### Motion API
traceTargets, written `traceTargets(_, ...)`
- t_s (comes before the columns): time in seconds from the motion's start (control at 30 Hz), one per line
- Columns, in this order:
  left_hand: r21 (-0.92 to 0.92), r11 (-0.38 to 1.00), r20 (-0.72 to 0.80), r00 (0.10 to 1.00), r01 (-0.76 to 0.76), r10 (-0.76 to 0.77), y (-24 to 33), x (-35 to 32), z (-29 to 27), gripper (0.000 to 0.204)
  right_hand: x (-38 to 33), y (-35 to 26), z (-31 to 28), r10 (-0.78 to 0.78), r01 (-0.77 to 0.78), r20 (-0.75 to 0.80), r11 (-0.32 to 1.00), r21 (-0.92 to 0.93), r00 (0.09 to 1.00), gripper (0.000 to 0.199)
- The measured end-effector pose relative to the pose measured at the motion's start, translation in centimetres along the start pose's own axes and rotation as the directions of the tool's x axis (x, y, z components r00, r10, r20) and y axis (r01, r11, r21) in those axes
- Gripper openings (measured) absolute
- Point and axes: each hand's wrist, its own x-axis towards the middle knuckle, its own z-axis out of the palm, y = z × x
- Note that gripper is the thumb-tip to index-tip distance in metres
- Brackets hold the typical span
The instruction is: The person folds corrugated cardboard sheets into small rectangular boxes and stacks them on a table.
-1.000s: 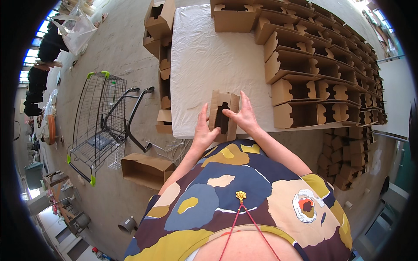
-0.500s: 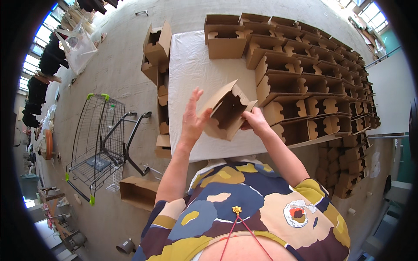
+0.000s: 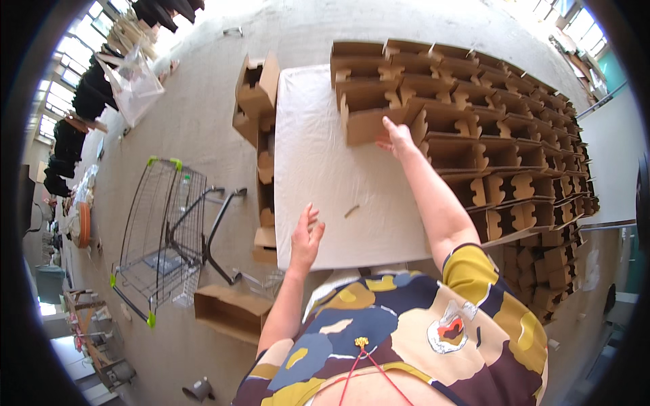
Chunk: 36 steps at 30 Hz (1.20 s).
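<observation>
My right hand (image 3: 399,139) reaches forward to the near face of a brown cardboard box (image 3: 365,127), which stands at the front left of the packed rows. Its fingers are apart and touch or nearly touch the box's lower right part; they do not wrap round it. Over the near left part of the white-covered table (image 3: 308,149), my left hand (image 3: 306,240) hovers open, with nothing in it. A small brown scrap (image 3: 351,211) lies on the cover to the right of that hand.
Rows of open-topped boxes (image 3: 504,152) fill the table's right side. More boxes (image 3: 259,88) line its left edge, and another box (image 3: 230,311) lies on the floor. A wire shopping cart (image 3: 162,237) stands at left. Stacked boxes (image 3: 542,267) sit below the table at right.
The box that was between my hands has gone forward to the front left of the rows, with my right hand following. My left hand has let go and drawn back. The scrap now shows.
</observation>
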Motion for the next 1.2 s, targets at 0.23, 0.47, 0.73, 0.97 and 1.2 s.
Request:
traceTargets(0.23, 0.269, 0.946, 0.044, 0.979, 0.179, -0.197, -9.3, -4.1, -1.5, 0.043, -9.3, 10.0, -3.6, 0.165, 0.214, 0.546, 0.798, -0.564, 0.821, 0.033)
traceTargets(0.47, 0.304, 0.944, 0.287, 0.932, 0.129, -0.219, -11.6, -4.6, -0.2, 0.039, -24.9, 19.8, -15.6, 0.638, 0.225, 0.475, 0.435, -0.872, 0.606, 0.046)
traceTargets(0.73, 0.279, 0.960, 0.509, 0.850, -0.015, -0.135, -12.6, -1.0, 1.9, 0.038, -34.1, 24.1, -21.2, 0.518, -0.273, 0.319, 0.772, -0.573, 0.794, 0.080)
traceTargets(0.97, 0.294, 0.950, 0.636, 0.763, -0.103, -0.114, -12.9, 1.6, 3.8, 0.038, -40.4, 27.2, -23.2, 0.398, -0.237, 0.187, 0.796, -0.556, 0.898, 0.086)
traceTargets(1.2, 0.235, 0.967, 0.641, 0.764, -0.096, -0.080, -11.4, 2.7, 4.7, 0.038, -41.5, 25.0, -24.9, 0.432, -0.267, 0.144, 0.752, -0.602, 0.890, 0.065)
